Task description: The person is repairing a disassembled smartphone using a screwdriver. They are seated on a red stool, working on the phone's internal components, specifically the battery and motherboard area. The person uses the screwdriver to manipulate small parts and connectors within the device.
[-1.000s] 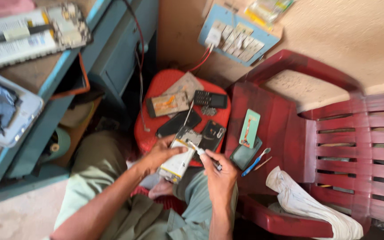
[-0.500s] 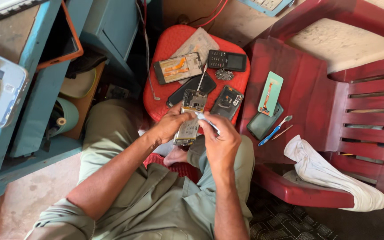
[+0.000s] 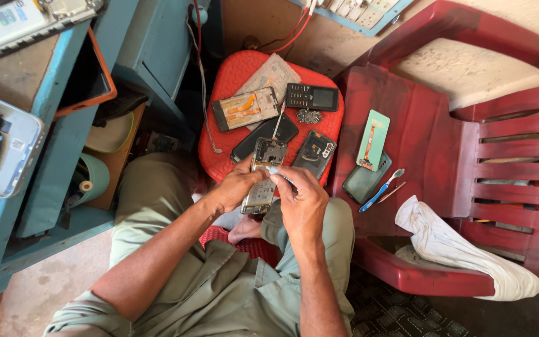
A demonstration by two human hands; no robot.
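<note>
My left hand point(image 3: 235, 187) grips an opened phone body point(image 3: 263, 175) with its circuit board showing, held upright above my lap. My right hand point(image 3: 304, 200) pinches a thin tool point(image 3: 277, 171) with a light tip that touches the board near its middle. Just beyond the hands stands a red plastic stool point(image 3: 219, 140). On it lie a phone frame with an orange flex cable point(image 3: 244, 108), a black keypad phone point(image 3: 312, 97), a black phone back point(image 3: 314, 153) and a dark screen panel point(image 3: 269, 136).
A red plastic chair point(image 3: 444, 150) on the right holds a green phone panel point(image 3: 373, 140), a dark phone case point(image 3: 364, 182), a blue toothbrush point(image 3: 382, 190) and a white cloth point(image 3: 463, 249). A blue wooden bench point(image 3: 38, 156) with trays stands at left. Red wires point(image 3: 294, 31) run to a switchboard at top.
The view has dropped closer to the stool and hands. My hands keep the phone body and tool together, with only small shifts of the tool tip on the board.
</note>
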